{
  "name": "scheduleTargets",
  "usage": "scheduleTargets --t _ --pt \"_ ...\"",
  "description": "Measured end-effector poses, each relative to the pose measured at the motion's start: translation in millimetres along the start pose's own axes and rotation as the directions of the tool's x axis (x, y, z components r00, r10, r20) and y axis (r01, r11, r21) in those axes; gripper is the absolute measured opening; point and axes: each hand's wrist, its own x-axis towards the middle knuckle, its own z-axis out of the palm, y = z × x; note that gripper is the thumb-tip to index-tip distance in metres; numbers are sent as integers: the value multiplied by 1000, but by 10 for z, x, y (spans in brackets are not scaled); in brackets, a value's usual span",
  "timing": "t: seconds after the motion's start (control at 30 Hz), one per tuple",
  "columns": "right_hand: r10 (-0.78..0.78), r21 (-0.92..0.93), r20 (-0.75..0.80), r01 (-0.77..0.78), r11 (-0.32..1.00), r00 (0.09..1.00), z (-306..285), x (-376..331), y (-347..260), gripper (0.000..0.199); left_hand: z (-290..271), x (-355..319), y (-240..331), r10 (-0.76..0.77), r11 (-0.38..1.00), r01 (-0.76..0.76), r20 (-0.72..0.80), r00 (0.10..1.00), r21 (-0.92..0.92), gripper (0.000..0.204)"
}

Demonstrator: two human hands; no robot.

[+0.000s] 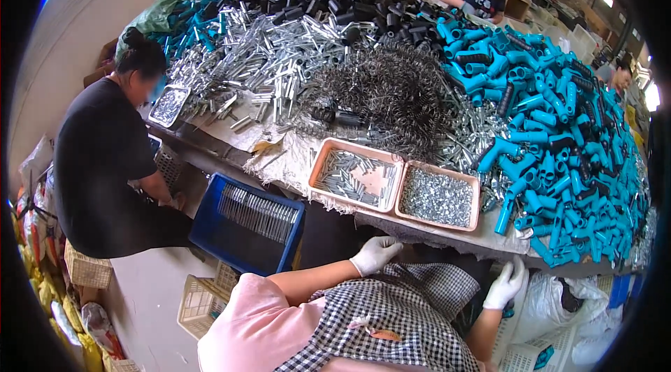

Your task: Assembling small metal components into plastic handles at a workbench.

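While both gloved hands hang low on the near side of the table, we note the two trays just beyond them. Left hand [376, 254]: nearer to the trays, fingers together and partly curled, pointing rightward; palm side hidden, so we can't make out whether it grips anything. Beyond it and a little right lies the tray of small metal bits [436, 222], on the table edge, long axis running roughly left to right; the tray of metal rods [376, 181] sits just beside that one, ahead and slightly left of the hand. Right hand [505, 284]: thumb and fingers spread, nothing seen between them. Ahead of its fingertips, apart, we find a teal handle [507, 210], long axis slanting toward us.
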Motion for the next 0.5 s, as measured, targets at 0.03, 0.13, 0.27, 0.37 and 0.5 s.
scheduleTargets --t 0.03,0.13,0.27,0.37,0.5 --pt "59 23 48 -60 998 997 21 60 -169 28 -24 -12 98 49 998 -49 3 999 47 31" --pt "25 157 101 -41 987 995 171 174 -546 23 -131 -144 422 171 969 -162 30 985 -186 28" --pt "-184 199 137 155 968 973 418 148 -848 22 -460 -317 822 186 961 -191 -46 981 -201 26" --pt "-131 243 215 77 967 968 535 140 -1046 17 -704 -323 964 364 930 -352 -151 919 103 27" --pt "13 316 315 -118 942 949 592 229 -1286 13 -869 -299 912 290 943 -318 -222 931 -98 18"
